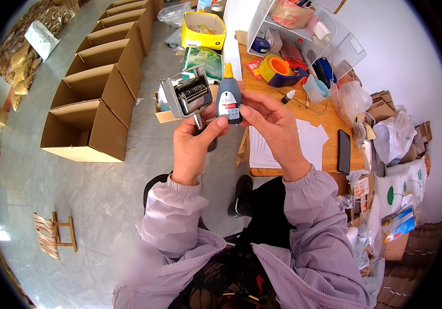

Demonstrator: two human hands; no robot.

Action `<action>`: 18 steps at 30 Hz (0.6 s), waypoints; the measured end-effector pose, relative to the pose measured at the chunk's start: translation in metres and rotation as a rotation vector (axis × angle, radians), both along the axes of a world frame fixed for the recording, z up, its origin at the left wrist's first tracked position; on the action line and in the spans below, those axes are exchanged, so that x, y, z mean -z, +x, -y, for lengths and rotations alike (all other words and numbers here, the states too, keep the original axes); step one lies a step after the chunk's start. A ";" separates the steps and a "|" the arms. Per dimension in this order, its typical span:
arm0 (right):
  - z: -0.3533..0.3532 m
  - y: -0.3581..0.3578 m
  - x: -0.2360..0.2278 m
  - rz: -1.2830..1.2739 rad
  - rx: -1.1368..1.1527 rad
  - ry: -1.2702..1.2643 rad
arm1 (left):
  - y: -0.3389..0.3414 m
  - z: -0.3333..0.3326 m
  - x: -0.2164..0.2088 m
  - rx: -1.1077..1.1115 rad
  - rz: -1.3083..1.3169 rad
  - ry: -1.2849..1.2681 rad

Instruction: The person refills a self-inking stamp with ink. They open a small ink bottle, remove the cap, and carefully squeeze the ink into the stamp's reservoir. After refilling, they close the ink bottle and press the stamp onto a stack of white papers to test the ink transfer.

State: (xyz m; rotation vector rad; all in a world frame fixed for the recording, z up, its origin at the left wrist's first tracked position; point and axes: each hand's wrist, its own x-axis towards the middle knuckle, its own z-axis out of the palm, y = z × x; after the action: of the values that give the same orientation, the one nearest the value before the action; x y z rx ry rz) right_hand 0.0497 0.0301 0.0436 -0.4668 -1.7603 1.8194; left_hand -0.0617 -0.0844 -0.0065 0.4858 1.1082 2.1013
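Note:
My left hand [192, 149] grips a metal hand stamp [187, 92] by its short handle. The stamp's frame points up and shows dark ridged wheels inside. Right beside it, my right hand [275, 129] holds a dark ink bottle [229, 100] upright by its side. The bottle has a yellow pointed cap, which is on, and a white label facing me. My left thumb lies close against the bottle's lower edge. Both things are held up off the left edge of a wooden table [311, 110].
White paper sheets [267, 149], a black phone [343, 152], a small dropper bottle [288, 97] and tape rolls [276, 68] lie on the table. A wire rack [352, 49] stands behind. Open cardboard boxes [110, 123] line the floor at left, near a folding stool [47, 237].

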 end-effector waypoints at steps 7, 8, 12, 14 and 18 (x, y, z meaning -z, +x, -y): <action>-0.009 0.001 0.000 0.000 -0.052 0.049 | 0.000 -0.004 0.011 0.059 -0.120 -0.015; -0.011 0.003 0.000 0.074 -0.056 0.092 | 0.001 -0.005 0.012 0.065 -0.142 -0.025; -0.030 0.023 0.008 0.069 0.056 0.170 | 0.010 -0.011 0.009 0.179 -0.091 -0.027; -0.047 0.038 0.009 -0.016 0.181 0.167 | 0.011 -0.014 0.011 0.184 -0.112 -0.044; -0.119 0.084 0.029 0.139 0.574 0.353 | 0.013 -0.016 0.011 0.189 -0.105 -0.068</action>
State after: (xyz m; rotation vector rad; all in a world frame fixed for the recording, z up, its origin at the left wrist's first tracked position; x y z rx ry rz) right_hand 0.1333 0.1495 0.0143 -0.8606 -1.7518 1.0797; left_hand -0.0492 -0.0687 -0.0176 0.6488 1.1424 1.8871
